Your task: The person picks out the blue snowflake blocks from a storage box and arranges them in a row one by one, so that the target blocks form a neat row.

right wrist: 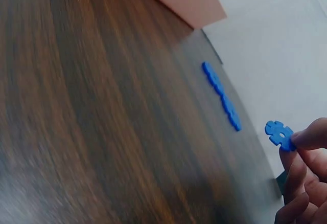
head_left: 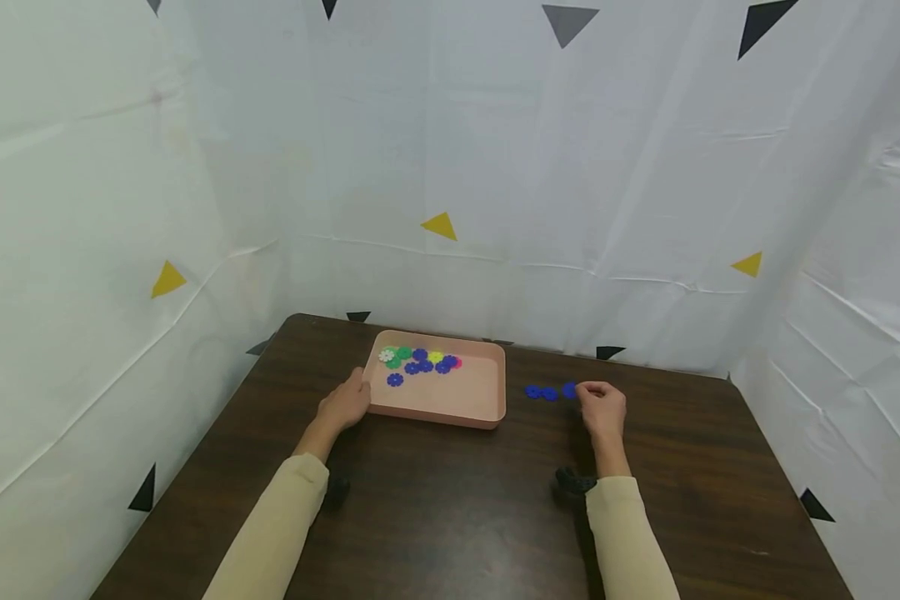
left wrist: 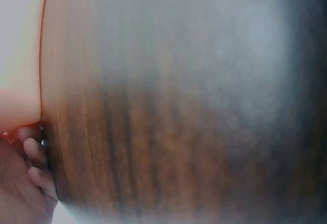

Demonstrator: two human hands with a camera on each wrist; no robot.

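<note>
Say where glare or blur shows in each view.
Head: mostly clear, with a faint sheen on the table near the bottom middle. Left wrist: table grain smeared, pale glare at upper right, tray washed out. Right wrist: table streaky, pale glare at lower left, while the disc in the right hand looks fairly sharp.

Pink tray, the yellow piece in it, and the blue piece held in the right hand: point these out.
Pink tray (head_left: 471,398): head view, on its bare floor.
Yellow piece (head_left: 436,357): head view, on its visible middle.
Held blue piece (right wrist: 277,133): right wrist view, beside its centre hole.
</note>
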